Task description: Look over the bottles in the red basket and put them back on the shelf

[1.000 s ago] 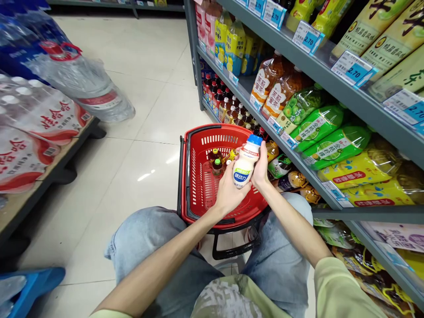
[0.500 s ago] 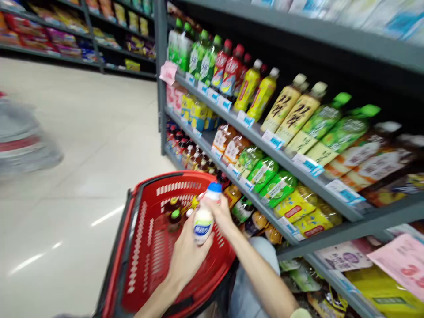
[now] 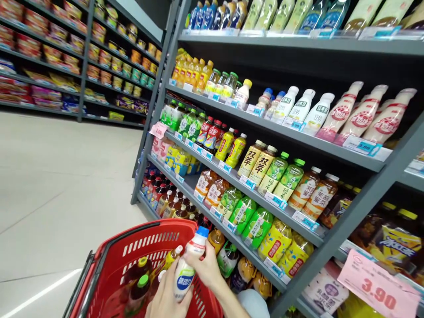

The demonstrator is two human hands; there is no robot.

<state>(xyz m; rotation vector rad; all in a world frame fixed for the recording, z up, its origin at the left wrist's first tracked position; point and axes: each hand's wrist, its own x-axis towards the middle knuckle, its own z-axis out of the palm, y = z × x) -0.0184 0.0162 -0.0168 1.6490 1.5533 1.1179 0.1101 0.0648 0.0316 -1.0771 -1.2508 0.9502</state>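
Observation:
A white drink bottle [image 3: 184,279] with a blue cap and a blue-and-green label is tilted over the shopping basket, its cap toward the upper right. My left hand [image 3: 168,297] is wrapped round its lower part. Higher up, my right hand [image 3: 208,266] grips the bottle just below the cap. Beneath both hands is the red shopping basket [image 3: 111,249] with slotted walls. In it lie a dark bottle with a green cap [image 3: 136,298], another with a yellow cap [image 3: 141,269], and a yellow bottle [image 3: 170,257] partly covered by the held one.
To the right, a grey shelf unit [image 3: 278,154] carries rows of bottled drinks, close beside the basket. A pink price sign [image 3: 379,285] juts out at the lower right. Pale floor tiles [image 3: 66,185] stretch to the left, toward shelves of packaged snacks [image 3: 49,57].
My view has tilted up, so upper shelves now show and the hands and basket sit lower in the picture. Both hands still hold the bottle. A blurred grey shape at the left has left view.

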